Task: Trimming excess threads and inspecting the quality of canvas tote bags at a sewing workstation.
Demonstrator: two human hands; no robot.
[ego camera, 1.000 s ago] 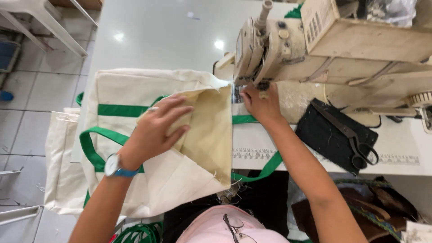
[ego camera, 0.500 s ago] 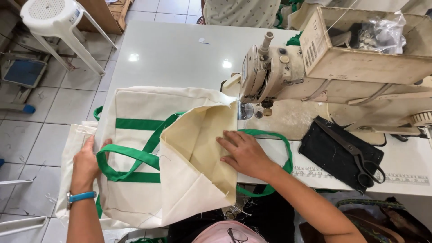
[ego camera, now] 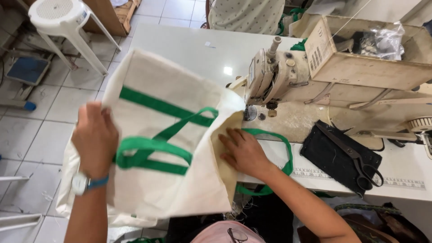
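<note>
While the left hand point(ego camera: 95, 139) grips the raised left edge of a cream tote bag point(ego camera: 166, 148) with green handles, the right hand point(ego camera: 243, 150) lies flat and open on the bag's mouth at centre frame. At upper right stands a worn sewing machine point(ego camera: 288, 85) on a white table point(ego camera: 189, 49), with black scissors point(ego camera: 355, 157) on dark cloth point(ego camera: 328, 155); a white plastic stool point(ego camera: 58, 18) occupies the upper left.

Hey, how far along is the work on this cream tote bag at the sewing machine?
Done: both green handles and the green band look attached to the cream tote bag. In hand: the left hand lifts the bag's left side, while the right hand is flat on the fabric by its opening, close to the sewing machine needle. Left: nothing sits under the needle; scissors lie unused.
</note>
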